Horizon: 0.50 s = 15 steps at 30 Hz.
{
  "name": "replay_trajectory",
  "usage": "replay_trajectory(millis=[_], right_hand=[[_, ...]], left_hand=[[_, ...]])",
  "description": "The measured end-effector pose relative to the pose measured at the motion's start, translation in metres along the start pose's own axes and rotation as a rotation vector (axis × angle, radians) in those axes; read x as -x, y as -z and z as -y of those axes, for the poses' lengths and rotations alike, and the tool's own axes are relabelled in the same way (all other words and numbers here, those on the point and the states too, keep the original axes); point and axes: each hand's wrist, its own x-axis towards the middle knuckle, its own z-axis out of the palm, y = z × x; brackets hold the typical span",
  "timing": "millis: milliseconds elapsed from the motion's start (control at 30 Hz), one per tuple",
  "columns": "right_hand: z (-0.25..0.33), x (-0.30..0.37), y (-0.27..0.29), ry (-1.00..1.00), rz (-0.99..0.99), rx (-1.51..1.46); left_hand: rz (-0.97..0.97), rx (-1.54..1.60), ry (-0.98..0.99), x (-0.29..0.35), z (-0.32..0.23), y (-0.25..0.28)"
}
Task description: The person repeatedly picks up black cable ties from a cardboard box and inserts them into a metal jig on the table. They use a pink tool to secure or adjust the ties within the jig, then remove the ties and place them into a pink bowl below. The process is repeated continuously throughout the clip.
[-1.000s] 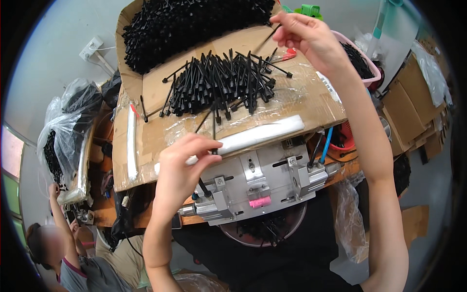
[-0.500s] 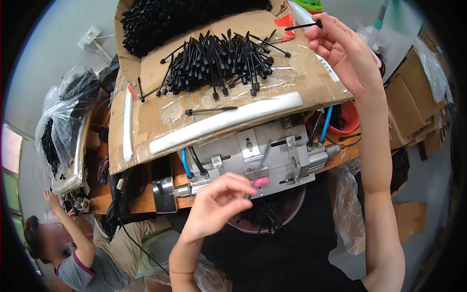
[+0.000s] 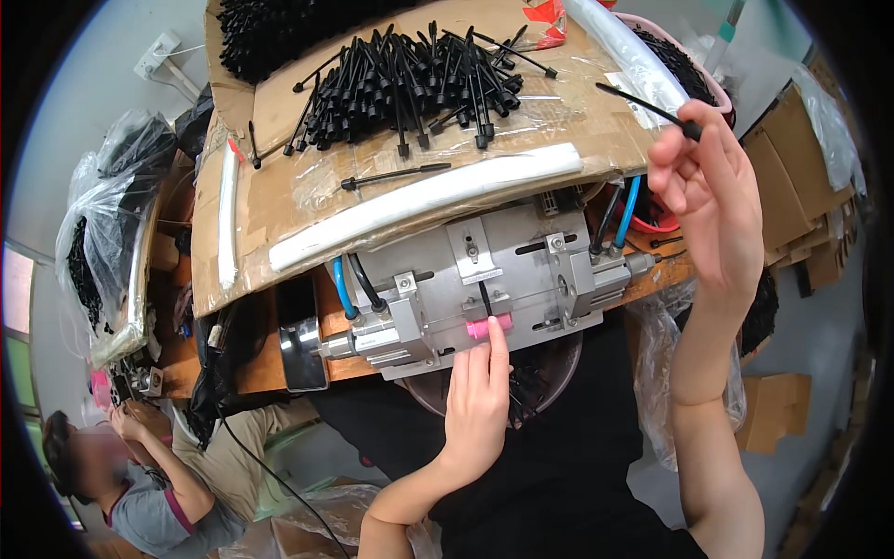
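My left hand [image 3: 475, 410] reaches to the metal fixture [image 3: 438, 252], its fingers stretched out. Its index fingertip touches the pink block [image 3: 478, 329] at the near edge. A thin black stick [image 3: 485, 296] lies in the fixture's middle holder, running away from that fingertip. Raised at the right, my right hand [image 3: 712, 191] pinches another black stick [image 3: 638, 101] by its thicker, cap-like end, with the thin end pointing up and left. A pile of similar black sticks [image 3: 400, 88] lies on the cardboard [image 3: 372, 238] behind the fixture.
Blue air hoses [image 3: 629, 210] join the fixture's sides. Below its near edge sits a round tub [image 3: 570, 368] with black sticks. A phone-like dark slab [image 3: 300, 354] lies left. Another person [image 3: 158, 484] works at far left. Plastic-wrapped bundles [image 3: 112, 214] stand beyond.
My left hand has brought its stick down into the fixture and released it, extending its index finger. My right hand has moved down and right, still holding its stick. The whole view has shifted slightly.
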Motion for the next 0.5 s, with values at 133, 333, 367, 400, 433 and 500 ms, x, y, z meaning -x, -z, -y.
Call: replay_trajectory(millis=[133, 333, 367, 400, 433, 500], right_hand=[[0.001, 0.019, 0.0, 0.039, -0.056, 0.08], [-0.022, 0.059, -0.025, 0.057, -0.114, 0.34], [-0.034, 0.072, -0.026, 0.081, -0.061, 0.495], [-0.044, 0.085, -0.028, 0.103, -0.008, 0.654], [-0.049, 0.098, -0.034, 0.095, 0.036, 0.761], [-0.067, 0.122, -0.046, 0.11, 0.147, 0.88]], left_hand=[[0.034, -0.079, -0.001, 0.0, -0.001, -0.001], [0.052, -0.056, -0.006, 0.0, 0.004, 0.0], [0.06, -0.031, 0.016, 0.002, 0.006, 0.001], [0.07, -0.002, 0.038, 0.002, 0.006, 0.005], [0.082, 0.032, 0.05, -0.001, 0.003, 0.009], [0.069, 0.107, -0.011, -0.015, 0.006, 0.034]])
